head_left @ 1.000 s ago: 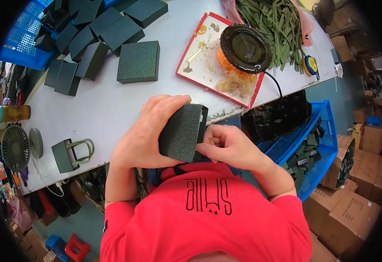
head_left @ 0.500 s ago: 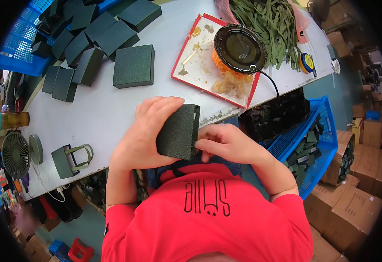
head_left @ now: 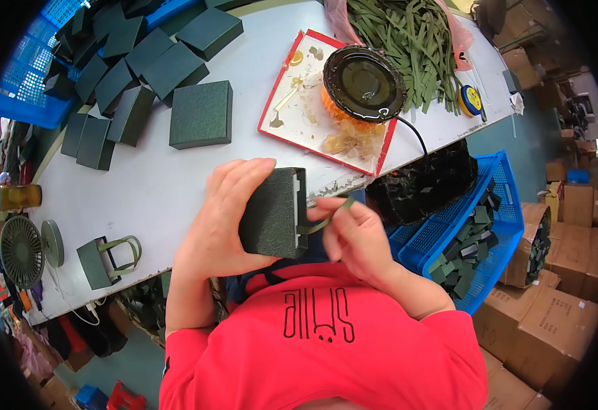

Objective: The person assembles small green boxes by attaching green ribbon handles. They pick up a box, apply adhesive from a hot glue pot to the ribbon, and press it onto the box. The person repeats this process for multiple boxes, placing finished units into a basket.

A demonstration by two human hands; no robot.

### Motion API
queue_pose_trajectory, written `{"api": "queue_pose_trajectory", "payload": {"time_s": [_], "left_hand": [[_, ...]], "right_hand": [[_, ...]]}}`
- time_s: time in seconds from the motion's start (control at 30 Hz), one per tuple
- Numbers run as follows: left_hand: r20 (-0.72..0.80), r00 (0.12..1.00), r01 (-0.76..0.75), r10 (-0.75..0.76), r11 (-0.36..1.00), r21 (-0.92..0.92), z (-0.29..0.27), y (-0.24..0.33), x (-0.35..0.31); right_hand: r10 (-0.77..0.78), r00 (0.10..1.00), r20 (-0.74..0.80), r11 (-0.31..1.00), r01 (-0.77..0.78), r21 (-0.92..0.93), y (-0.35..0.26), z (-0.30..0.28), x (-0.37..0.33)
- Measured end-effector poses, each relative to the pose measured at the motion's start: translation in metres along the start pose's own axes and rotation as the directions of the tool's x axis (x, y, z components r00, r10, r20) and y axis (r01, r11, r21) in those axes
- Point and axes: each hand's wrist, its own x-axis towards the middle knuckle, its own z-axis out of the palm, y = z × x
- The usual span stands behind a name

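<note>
My left hand (head_left: 220,215) is wrapped round a dark green textured box (head_left: 271,212), held on edge just off the table's front edge. A white inner edge shows along the box's right side. From that side a green ribbon (head_left: 323,224) runs out, and my right hand (head_left: 357,236) pinches it between thumb and fingers. To the left, a small green box with a looped ribbon handle (head_left: 97,263) stands on the table. Another green box (head_left: 201,115) lies flat ahead of my hands.
A round black pot of dark liquid (head_left: 364,82) sits on a red-rimmed tray (head_left: 263,123), its cord trailing over the table edge. Beyond lies a pile of green ribbons (head_left: 408,48). Several green boxes (head_left: 169,68) crowd the far left. A blue crate (head_left: 500,232) stands at right, a fan (head_left: 22,239) at left.
My right hand has drawn back from the box, and a green ribbon now stretches between them. The box's white inner edge shows more. The whole view has shifted slightly.
</note>
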Motion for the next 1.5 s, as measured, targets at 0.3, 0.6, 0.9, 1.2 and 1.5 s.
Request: {"api": "queue_pose_trajectory", "payload": {"time_s": [0.3,0.6,0.9,1.2,1.5], "left_hand": [[-0.085,0.989,0.126,-0.120,0.989,0.070,-0.011,-0.001,-0.017],[-0.082,0.986,0.154,-0.144,0.979,0.136,-0.021,-0.010,-0.028],[0.001,0.996,0.087,-0.089,0.983,0.164,-0.009,-0.002,-0.013],[0.003,0.998,0.058,-0.059,0.986,0.157,-0.003,0.004,-0.004],[0.012,0.999,0.043,-0.045,0.986,0.159,-0.002,0.006,-0.003]], "right_hand": [[-0.161,0.950,-0.268,0.958,0.216,0.189,-0.035,-0.030,0.009],[-0.298,0.898,-0.325,0.924,0.357,0.139,-0.045,-0.034,0.017],[-0.372,0.889,-0.266,0.919,0.313,-0.240,-0.071,-0.036,0.040],[-0.363,0.882,-0.300,0.915,0.278,-0.291,-0.084,-0.036,0.061],[-0.347,0.877,-0.332,0.922,0.253,-0.294,-0.086,-0.036,0.067]]}}
